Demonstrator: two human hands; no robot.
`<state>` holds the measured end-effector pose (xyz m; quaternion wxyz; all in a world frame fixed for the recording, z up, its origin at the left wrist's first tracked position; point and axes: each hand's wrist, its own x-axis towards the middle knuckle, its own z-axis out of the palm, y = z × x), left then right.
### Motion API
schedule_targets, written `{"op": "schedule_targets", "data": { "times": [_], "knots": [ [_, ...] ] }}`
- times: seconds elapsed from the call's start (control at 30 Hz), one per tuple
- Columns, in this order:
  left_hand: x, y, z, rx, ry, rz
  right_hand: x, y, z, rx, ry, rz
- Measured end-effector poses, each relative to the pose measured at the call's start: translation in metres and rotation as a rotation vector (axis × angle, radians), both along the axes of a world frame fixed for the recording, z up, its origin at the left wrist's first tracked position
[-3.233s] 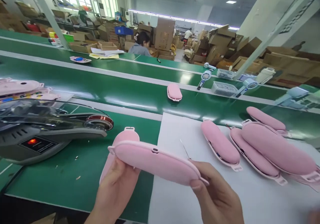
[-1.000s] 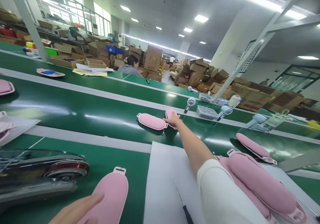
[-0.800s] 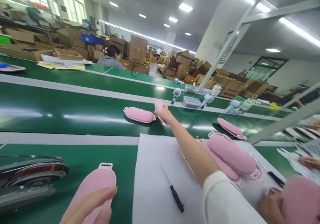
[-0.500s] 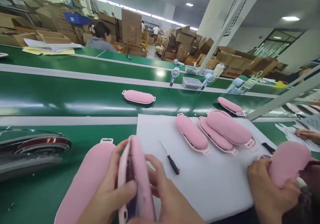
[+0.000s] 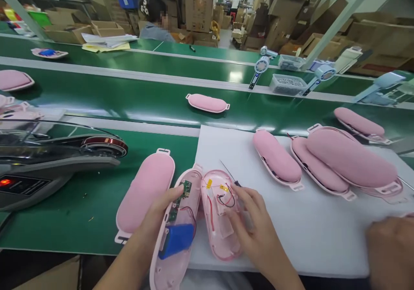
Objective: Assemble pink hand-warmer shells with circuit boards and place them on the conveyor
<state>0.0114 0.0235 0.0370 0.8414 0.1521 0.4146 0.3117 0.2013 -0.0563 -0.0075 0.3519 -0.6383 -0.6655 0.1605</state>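
A pink oval casing lies opened in two halves in front of me. My left hand [image 5: 158,219] grips the left half [image 5: 171,272] by its edge, thumb over a green circuit board [image 5: 186,188]. A blue wrapped block [image 5: 176,240] with red and black wires sits in that half. My right hand [image 5: 255,225] holds the right half [image 5: 223,247] by its right side, fingers at the rim and inside. Thin wires [image 5: 226,200] and yellow tape bits [image 5: 209,184] show there. A screwdriver [image 5: 228,170] lies behind it, its handle partly hidden by my right hand.
A closed pink casing [image 5: 145,191] lies on the green table at left, beside a grey-black machine [image 5: 58,169]. Several more casings [image 5: 276,156] rest on the white sheet [image 5: 323,234]. Another casing [image 5: 207,103] is on the green belt. A co-worker's blurred hand [image 5: 391,247] is at right.
The casing between my hands has been spread from nearly closed to two halves lying side by side, insides up. My view has turned left and down.
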Motion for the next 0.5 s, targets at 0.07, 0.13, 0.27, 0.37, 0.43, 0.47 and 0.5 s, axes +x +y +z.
{"op": "schedule_targets", "data": {
  "times": [0.07,0.13,0.27,0.37,0.43,0.47,0.5],
  "knots": [
    [0.001,0.001,0.002,-0.007,-0.015,-0.003,0.003,-0.002,0.007,-0.019,-0.008,0.044],
    [0.002,0.002,0.001,-0.025,-0.028,0.004,0.004,-0.005,0.012,0.004,-0.070,0.137],
    [0.003,0.005,-0.002,-0.050,-0.065,-0.003,0.000,0.000,0.015,0.203,-0.135,0.241],
    [0.005,0.005,-0.002,-0.041,-0.138,-0.015,-0.006,0.016,0.021,0.333,-0.042,0.275],
    [0.007,0.004,-0.001,-0.027,-0.195,-0.007,-0.012,0.030,0.029,0.249,0.112,0.315],
    [0.007,0.004,-0.001,-0.019,-0.222,-0.003,-0.015,0.036,0.035,0.156,0.192,0.309],
    [0.007,0.004,-0.001,-0.009,-0.241,-0.001,-0.018,0.043,0.041,0.030,0.262,0.285]
  ]
}}
